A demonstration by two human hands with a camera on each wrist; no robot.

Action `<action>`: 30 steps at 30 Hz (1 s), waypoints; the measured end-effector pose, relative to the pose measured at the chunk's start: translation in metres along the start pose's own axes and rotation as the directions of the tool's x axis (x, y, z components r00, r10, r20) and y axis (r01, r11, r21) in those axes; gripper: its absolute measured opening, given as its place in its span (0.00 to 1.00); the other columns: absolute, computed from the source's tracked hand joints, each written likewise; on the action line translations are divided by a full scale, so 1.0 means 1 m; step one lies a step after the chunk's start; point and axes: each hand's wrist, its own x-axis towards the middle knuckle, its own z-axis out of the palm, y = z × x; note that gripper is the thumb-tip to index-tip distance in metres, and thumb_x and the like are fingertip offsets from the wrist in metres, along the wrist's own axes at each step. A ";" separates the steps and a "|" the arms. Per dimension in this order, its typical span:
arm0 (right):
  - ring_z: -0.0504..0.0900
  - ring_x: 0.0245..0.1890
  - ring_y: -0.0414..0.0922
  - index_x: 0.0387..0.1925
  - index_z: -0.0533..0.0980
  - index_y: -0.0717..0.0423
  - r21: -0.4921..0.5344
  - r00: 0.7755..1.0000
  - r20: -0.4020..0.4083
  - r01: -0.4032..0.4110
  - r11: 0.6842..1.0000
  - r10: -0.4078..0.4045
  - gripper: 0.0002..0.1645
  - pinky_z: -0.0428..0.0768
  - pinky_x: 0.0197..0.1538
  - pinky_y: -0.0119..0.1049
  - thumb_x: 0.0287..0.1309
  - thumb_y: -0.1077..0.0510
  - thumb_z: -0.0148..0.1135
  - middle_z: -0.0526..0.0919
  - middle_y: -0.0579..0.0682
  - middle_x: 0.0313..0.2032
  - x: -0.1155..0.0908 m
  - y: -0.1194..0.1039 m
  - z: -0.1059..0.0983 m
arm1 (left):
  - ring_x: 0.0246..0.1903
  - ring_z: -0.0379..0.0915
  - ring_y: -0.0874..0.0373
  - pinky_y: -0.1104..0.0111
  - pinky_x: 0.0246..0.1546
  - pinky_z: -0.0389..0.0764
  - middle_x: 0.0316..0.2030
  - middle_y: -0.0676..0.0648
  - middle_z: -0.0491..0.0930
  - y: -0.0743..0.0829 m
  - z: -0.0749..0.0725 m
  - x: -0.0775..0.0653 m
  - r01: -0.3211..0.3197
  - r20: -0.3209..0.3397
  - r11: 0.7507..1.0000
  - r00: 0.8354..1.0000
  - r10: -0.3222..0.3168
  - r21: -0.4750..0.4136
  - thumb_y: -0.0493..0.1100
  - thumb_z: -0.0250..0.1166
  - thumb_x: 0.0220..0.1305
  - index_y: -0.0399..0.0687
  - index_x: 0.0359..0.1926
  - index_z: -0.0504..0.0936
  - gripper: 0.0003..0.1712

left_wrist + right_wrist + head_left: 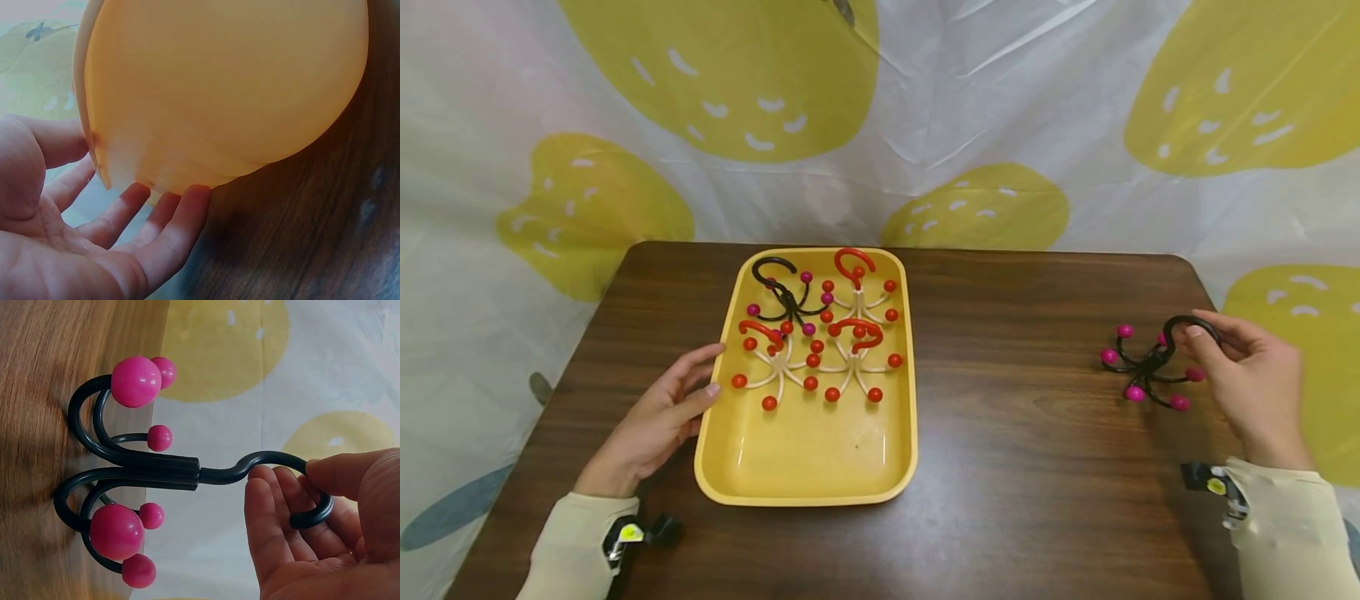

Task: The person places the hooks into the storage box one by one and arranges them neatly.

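Note:
My right hand (1258,383) pinches the curved top of a black multi-arm hanging hook (1150,364) with pink ball tips, over the right side of the table. In the right wrist view, thumb and fingers meet round the black hook's curve (312,515); its ball-tipped arms point toward the wood. Whether they touch it, I cannot tell. My left hand (658,417) rests its thumb and fingertips against the left outer side of a yellow tray (808,462). Inside lie a similar black hook (789,305) and three white hooks with red tops and balls, such as this white hook (854,360).
A dark wooden table (1015,433) bears the tray left of its middle. Behind it hangs a white sheet (947,108) with large yellow fruit shapes. Each sleeve carries a small wrist device, such as this left wrist device (625,533).

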 end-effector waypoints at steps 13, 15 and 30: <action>0.90 0.34 0.28 0.48 0.87 0.49 0.141 0.999 0.036 0.004 0.990 -0.009 0.13 0.84 0.33 0.21 0.69 0.67 0.66 0.92 0.35 0.34 -0.001 -0.006 0.000 | 0.54 0.83 0.60 0.60 0.49 0.89 0.71 0.36 0.62 -0.002 0.000 0.000 -0.007 0.003 1.000 1.000 0.007 -0.013 0.44 0.56 0.83 0.54 0.84 0.52 0.36; 0.90 0.35 0.28 0.50 0.86 0.52 0.121 0.999 0.040 0.008 0.993 -0.013 0.12 0.84 0.32 0.22 0.69 0.66 0.66 0.92 0.35 0.34 -0.001 -0.008 0.000 | 0.55 0.82 0.59 0.60 0.49 0.89 0.71 0.36 0.62 -0.002 0.000 0.001 -0.009 0.006 1.000 1.000 0.009 -0.016 0.44 0.56 0.83 0.54 0.84 0.52 0.36; 0.90 0.36 0.27 0.61 0.81 0.59 -0.052 0.994 0.098 0.060 0.997 -0.055 0.18 0.85 0.36 0.22 0.72 0.61 0.65 0.90 0.27 0.37 -0.004 -0.030 0.012 | 0.54 0.83 0.60 0.60 0.49 0.89 0.70 0.40 0.64 -0.002 -0.001 0.000 -0.007 0.011 1.000 1.000 0.007 -0.015 0.46 0.56 0.83 0.54 0.83 0.52 0.36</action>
